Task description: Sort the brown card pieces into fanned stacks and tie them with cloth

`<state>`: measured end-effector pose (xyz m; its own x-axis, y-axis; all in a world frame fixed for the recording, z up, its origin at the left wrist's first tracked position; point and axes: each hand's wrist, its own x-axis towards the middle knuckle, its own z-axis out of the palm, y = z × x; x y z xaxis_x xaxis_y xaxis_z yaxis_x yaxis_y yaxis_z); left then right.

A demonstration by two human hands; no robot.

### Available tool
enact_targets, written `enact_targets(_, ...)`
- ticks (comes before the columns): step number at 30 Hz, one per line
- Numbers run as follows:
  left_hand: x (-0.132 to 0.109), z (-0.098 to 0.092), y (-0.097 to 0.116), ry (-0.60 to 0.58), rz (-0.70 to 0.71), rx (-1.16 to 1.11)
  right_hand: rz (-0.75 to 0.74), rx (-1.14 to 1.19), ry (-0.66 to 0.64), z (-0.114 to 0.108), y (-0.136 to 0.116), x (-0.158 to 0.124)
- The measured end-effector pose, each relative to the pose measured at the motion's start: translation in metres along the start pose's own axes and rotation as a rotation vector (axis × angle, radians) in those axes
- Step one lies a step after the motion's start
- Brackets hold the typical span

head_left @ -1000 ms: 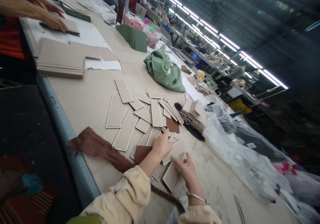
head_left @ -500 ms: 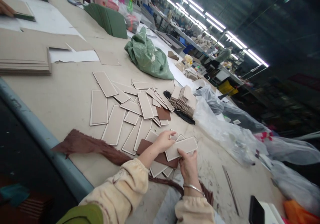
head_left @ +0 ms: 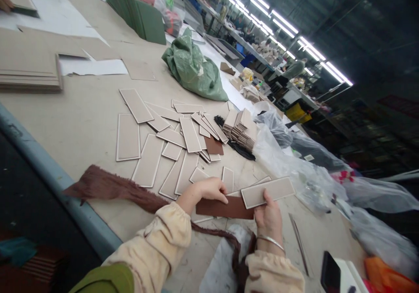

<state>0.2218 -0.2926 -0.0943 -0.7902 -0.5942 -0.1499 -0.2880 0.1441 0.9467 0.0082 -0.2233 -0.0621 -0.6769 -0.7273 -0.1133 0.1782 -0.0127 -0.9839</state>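
My right hand point(head_left: 270, 216) grips a beige rectangular panel with pale edges point(head_left: 268, 192), thumb on its face; another panel partly shows behind it. My left hand point(head_left: 211, 189) is closed on the upper edge of a brown rectangular panel point(head_left: 225, 208), fingertips over its face. The brown panel's right end meets the beige one near my right hand. Beyond my hands, several loose beige panels point(head_left: 147, 160) lie overlapping, with a small brown piece point(head_left: 214, 145) among them. A frayed dark brown fabric strip point(head_left: 114, 186) runs along the near side.
A stack of small beige pieces point(head_left: 240, 129) stands behind the loose panels. Clear plastic bags point(head_left: 294, 175) line the right, a green bag point(head_left: 196, 72) the back. Larger boards point(head_left: 28, 66) are stacked left. A thin metal rule point(head_left: 299, 243) and a phone point(head_left: 330, 271) lie at right.
My right hand has moved right with the beige panel. My left hand has shifted from near that panel to the brown panel, which has moved right and turned more level.
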Motion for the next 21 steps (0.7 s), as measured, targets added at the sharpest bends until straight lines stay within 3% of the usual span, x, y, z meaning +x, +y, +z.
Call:
enact_targets(6,-0.003,-0.006,-0.001,0.035,-0.015,-0.046,-0.117,0.043,0.080,-0.026,-0.031,0.025)
enact_targets(10,-0.001,-0.001,-0.002,-0.032,-0.030,-0.068,-0.126,0.008,0.143,-0.035,-0.036,0.033)
enact_targets(17,0.003,0.006,-0.001,-0.099,0.038,-0.163,0.085,-0.122,-0.064,-0.014,-0.007,0.009)
enact_targets(21,-0.001,-0.005,-0.006,-0.075,0.055,-0.221,0.012,-0.160,-0.054,-0.002,-0.003,0.004)
